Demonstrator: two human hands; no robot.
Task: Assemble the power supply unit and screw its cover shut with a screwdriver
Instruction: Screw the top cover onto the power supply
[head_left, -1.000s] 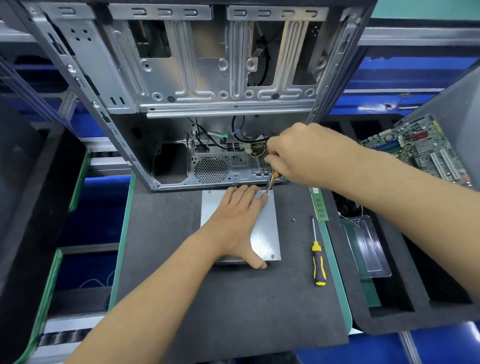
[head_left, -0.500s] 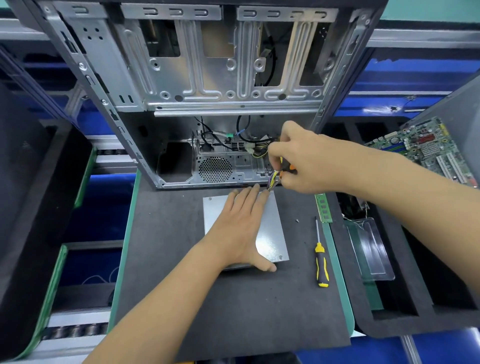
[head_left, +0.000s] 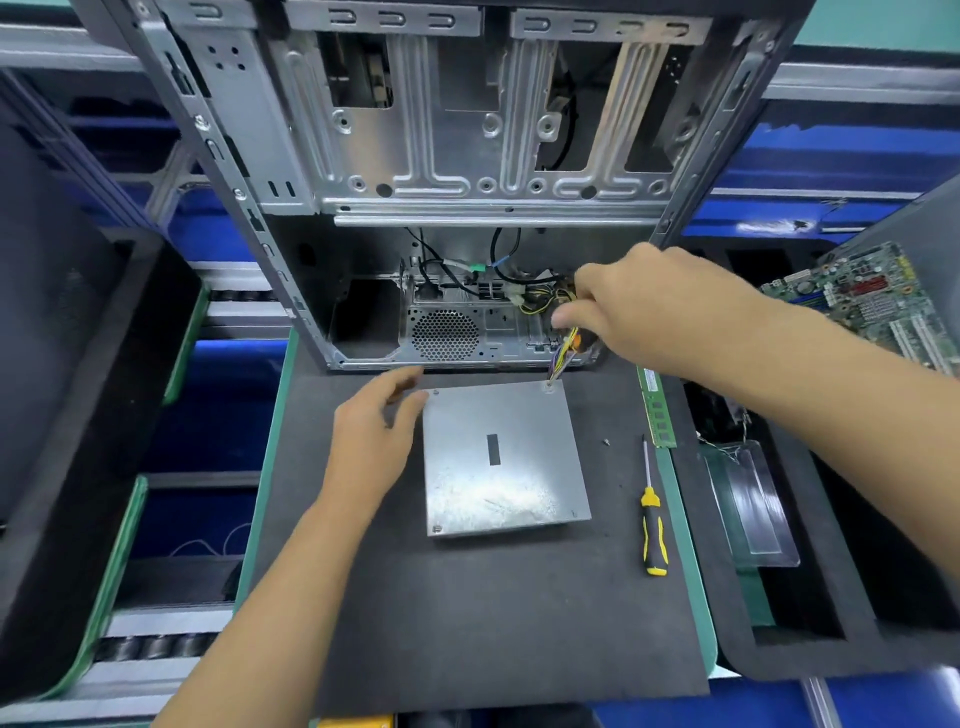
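Observation:
The power supply unit (head_left: 504, 457), a flat box with a silver metal cover, lies on the black foam mat (head_left: 467, 613). My right hand (head_left: 649, 312) grips a small screwdriver (head_left: 563, 353) with an orange, striped handle. Its tip stands on the screw at the cover's far right corner. My left hand (head_left: 374, 431) hovers just left of the cover with fingers relaxed, holding nothing. A second screwdriver (head_left: 652, 525), yellow and black, lies on the mat to the right of the unit. A loose screw (head_left: 606, 442) lies between them.
An open computer case (head_left: 467, 156) stands right behind the unit, with cables inside. A green memory stick (head_left: 657, 410) lies at the mat's right edge. A clear plastic tray (head_left: 748, 504) and a motherboard (head_left: 872, 301) are on the right. Black foam bins flank the mat.
My left hand has lifted off the cover, where it was pressing flat, and moved to the left of it. My right hand stays at the far right corner with the screwdriver.

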